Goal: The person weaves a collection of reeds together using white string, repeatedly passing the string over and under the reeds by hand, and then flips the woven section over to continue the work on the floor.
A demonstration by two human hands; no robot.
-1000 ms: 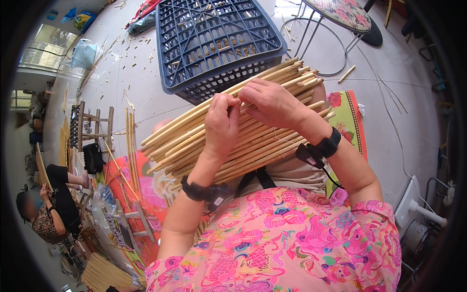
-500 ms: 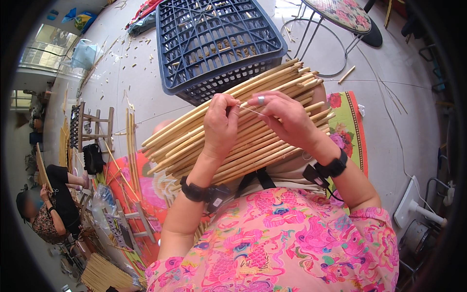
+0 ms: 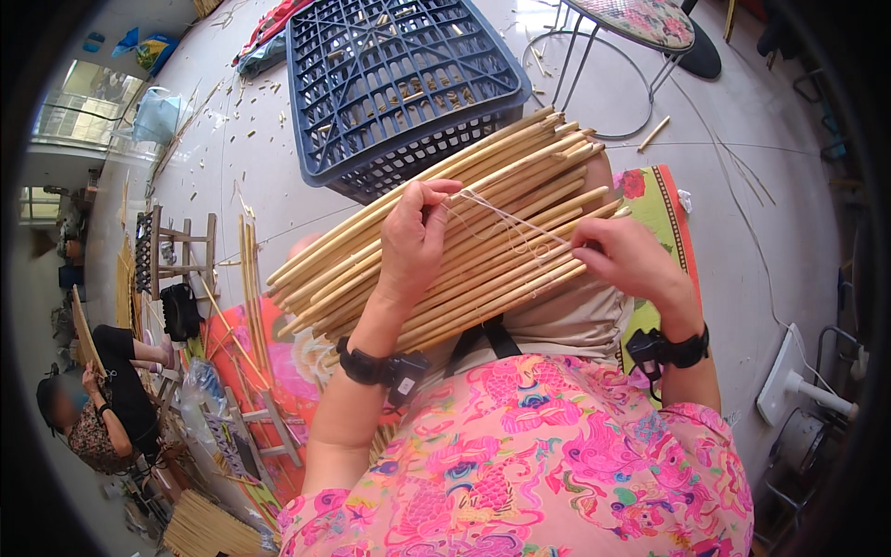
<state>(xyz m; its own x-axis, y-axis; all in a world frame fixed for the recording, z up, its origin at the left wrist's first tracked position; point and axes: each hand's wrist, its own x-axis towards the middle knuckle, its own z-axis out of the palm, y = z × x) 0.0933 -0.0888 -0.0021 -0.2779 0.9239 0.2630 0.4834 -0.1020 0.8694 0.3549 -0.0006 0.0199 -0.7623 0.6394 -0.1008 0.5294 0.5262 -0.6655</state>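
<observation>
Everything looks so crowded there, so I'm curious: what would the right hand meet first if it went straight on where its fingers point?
Most likely the white thread strung just ahead of the right hand, then perhaps the pale sticks; its height above them is hard to judge.

Pink top [image 3: 520,455] with multicoloured pattern, beige trousers [image 3: 580,320], black wristbands [image 3: 365,365] with dark boxy modules [image 3: 406,376]

No words or numbers could be read, the small white label [image 3: 406,385] on the black wrist device [image 3: 401,367] being too tiny to decipher.
</observation>
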